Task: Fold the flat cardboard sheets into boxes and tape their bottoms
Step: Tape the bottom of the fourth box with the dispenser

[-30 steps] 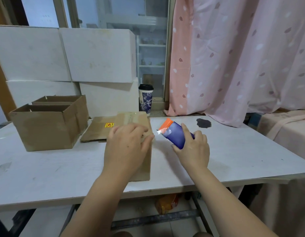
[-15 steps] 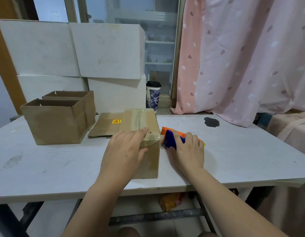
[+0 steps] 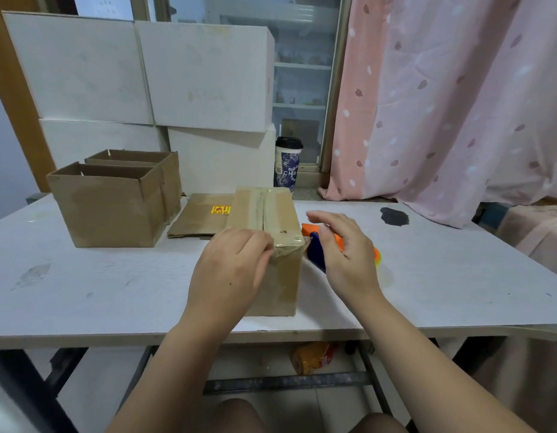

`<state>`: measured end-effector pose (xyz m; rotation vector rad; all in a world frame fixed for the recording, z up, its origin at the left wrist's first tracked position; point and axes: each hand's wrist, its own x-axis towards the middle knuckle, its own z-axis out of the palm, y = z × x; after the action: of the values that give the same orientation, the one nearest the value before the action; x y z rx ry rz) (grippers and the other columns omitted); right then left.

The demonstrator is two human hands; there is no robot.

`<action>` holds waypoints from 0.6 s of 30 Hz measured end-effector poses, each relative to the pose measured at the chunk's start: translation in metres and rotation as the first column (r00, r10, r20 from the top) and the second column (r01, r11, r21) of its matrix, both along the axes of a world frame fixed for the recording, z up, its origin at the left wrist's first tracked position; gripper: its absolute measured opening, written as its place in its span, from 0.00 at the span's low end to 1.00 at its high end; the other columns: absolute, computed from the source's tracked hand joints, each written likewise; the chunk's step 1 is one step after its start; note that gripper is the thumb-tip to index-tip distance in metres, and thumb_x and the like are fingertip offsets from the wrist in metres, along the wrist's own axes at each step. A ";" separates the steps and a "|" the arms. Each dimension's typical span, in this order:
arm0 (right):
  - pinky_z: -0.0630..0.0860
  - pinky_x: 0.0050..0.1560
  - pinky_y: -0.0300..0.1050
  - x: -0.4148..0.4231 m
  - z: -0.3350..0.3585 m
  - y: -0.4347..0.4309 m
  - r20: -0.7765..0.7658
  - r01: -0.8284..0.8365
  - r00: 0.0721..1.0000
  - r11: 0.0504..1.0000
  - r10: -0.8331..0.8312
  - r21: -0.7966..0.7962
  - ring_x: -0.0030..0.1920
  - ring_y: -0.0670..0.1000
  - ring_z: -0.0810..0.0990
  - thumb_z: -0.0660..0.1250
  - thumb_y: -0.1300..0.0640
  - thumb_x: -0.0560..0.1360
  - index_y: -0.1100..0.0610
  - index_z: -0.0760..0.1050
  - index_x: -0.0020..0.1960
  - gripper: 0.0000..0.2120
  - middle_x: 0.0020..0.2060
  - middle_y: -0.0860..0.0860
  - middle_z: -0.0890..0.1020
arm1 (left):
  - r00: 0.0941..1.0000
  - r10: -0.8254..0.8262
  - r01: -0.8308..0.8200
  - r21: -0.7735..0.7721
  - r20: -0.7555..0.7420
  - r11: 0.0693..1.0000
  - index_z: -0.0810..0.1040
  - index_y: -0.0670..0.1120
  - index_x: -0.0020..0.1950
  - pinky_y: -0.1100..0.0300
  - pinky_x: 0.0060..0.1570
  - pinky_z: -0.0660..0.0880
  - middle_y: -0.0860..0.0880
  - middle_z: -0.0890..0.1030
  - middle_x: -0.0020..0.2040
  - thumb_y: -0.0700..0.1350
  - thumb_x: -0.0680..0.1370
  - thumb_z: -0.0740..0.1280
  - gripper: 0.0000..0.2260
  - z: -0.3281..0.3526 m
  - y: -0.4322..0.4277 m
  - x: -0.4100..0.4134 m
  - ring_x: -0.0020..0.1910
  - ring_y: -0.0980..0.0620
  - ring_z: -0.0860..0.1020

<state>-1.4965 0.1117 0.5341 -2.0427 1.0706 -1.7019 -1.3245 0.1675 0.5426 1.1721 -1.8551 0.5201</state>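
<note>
Boxes [image 3: 108, 210] left; seemingly free tabletop [image 3: 458, 285] right.

Counted on the table: three cardboard boxes [image 3: 108, 210] [image 3: 169, 173] [image 3: 271, 214], one flat sheet [image 3: 202, 218], one tape dispenser [image 3: 316, 253], one cup [image 3: 288, 165]; four white boxes [image 3: 83, 67] [image 3: 205, 76] [image 3: 99, 139] [image 3: 224, 157] are stacked behind.

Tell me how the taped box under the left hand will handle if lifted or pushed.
Probably light: the taped box is plain thin cardboard like the open boxes. Likely slides, not tips: wide flat footing on the smooth table. Walls may flex if squeezed.
</note>
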 end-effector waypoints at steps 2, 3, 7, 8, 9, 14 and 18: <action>0.76 0.59 0.51 0.008 0.007 0.010 0.167 -0.154 0.978 0.973 0.126 0.170 0.57 0.47 0.79 0.59 0.55 0.78 0.42 0.78 0.53 0.12 0.50 0.39 0.81 | 1.000 0.011 -0.011 -0.004 -0.001 1.000 0.80 0.40 0.43 0.50 0.46 0.76 0.45 0.82 0.41 0.34 0.71 0.72 0.03 -0.001 -0.001 0.000 0.40 0.44 0.80; 0.77 0.58 0.56 0.010 0.008 0.014 0.272 -0.190 0.955 0.950 0.120 0.249 0.56 0.51 0.80 0.61 0.56 0.79 0.43 0.78 0.52 0.11 0.51 0.44 0.82 | 1.000 0.013 -0.013 -0.003 -0.004 1.000 0.79 0.40 0.43 0.50 0.47 0.76 0.45 0.82 0.41 0.34 0.71 0.71 0.03 -0.001 -0.001 -0.001 0.40 0.44 0.80; 0.80 0.54 0.50 0.011 0.007 0.020 0.633 -0.445 0.772 0.762 0.060 0.470 0.50 0.55 0.82 0.60 0.57 0.81 0.52 0.78 0.53 0.08 0.45 0.54 0.83 | 0.999 0.027 -0.028 -0.008 -0.030 1.000 0.79 0.40 0.43 0.49 0.50 0.76 0.45 0.82 0.41 0.36 0.73 0.68 0.01 -0.004 -0.002 -0.003 0.40 0.44 0.80; 0.80 0.51 0.47 0.010 0.007 0.022 0.680 -0.503 0.730 0.726 0.066 0.469 0.49 0.55 0.81 0.61 0.58 0.80 0.55 0.78 0.54 0.08 0.44 0.55 0.83 | 0.999 0.032 -0.032 -0.011 -0.035 0.999 0.79 0.40 0.42 0.49 0.50 0.76 0.45 0.82 0.41 0.37 0.73 0.67 0.02 -0.004 -0.002 -0.004 0.40 0.44 0.80; 0.80 0.50 0.45 0.008 0.007 0.022 0.708 -0.540 0.702 0.706 0.078 0.458 0.49 0.54 0.81 0.62 0.60 0.80 0.56 0.78 0.55 0.08 0.44 0.56 0.83 | 0.999 0.032 -0.033 -0.013 -0.040 0.999 0.79 0.40 0.42 0.50 0.49 0.76 0.46 0.82 0.40 0.38 0.73 0.66 0.03 -0.004 -0.002 -0.005 0.39 0.44 0.79; 0.79 0.54 0.46 0.005 0.011 0.022 0.665 -0.554 0.734 0.687 0.136 0.470 0.48 0.52 0.83 0.64 0.66 0.77 0.56 0.77 0.56 0.11 0.46 0.55 0.84 | 0.997 0.038 -0.039 -0.009 -0.071 0.999 0.78 0.40 0.41 0.53 0.46 0.74 0.46 0.81 0.38 0.34 0.72 0.70 0.03 -0.004 -0.001 -0.006 0.38 0.45 0.78; 0.75 0.40 0.38 0.009 0.012 0.018 0.694 -0.602 0.714 0.588 0.093 0.541 0.37 0.46 0.79 0.62 0.66 0.78 0.59 0.77 0.58 0.11 0.44 0.53 0.82 | 0.994 0.039 -0.039 0.008 -0.099 0.999 0.78 0.41 0.41 0.51 0.47 0.75 0.47 0.81 0.38 0.33 0.70 0.72 0.06 -0.004 -0.001 -0.006 0.39 0.46 0.78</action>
<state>-1.4876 0.1296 0.5457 -0.9682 0.8101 -1.2210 -1.3309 0.1670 0.5387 1.2189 -1.7535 0.4698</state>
